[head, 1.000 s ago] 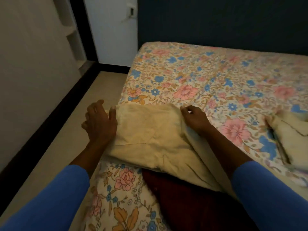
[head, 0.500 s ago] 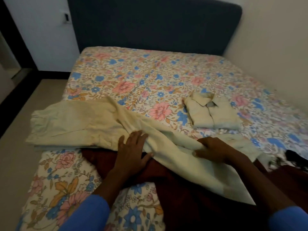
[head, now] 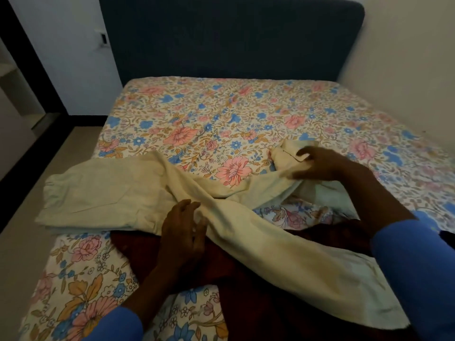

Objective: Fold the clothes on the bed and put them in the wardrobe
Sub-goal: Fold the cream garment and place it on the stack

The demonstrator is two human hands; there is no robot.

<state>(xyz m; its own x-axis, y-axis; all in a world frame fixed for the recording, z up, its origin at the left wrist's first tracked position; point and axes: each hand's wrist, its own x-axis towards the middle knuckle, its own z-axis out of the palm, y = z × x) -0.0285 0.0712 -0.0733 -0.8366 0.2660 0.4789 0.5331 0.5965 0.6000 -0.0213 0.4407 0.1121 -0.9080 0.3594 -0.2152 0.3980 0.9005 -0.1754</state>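
Cream trousers [head: 105, 193] lie across the bed's [head: 221, 107] near edge, mid-fold. The left hand [head: 183, 225] rests open at the crotch; the right hand [head: 317, 166] grips 1 leg's end. Next, that leg likely needs laying squarely over the other.

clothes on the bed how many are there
2 for sure: cream trousers spread across the near side, and a dark red garment under them. The cream cloth by the right hand may be a third piece; can't tell.
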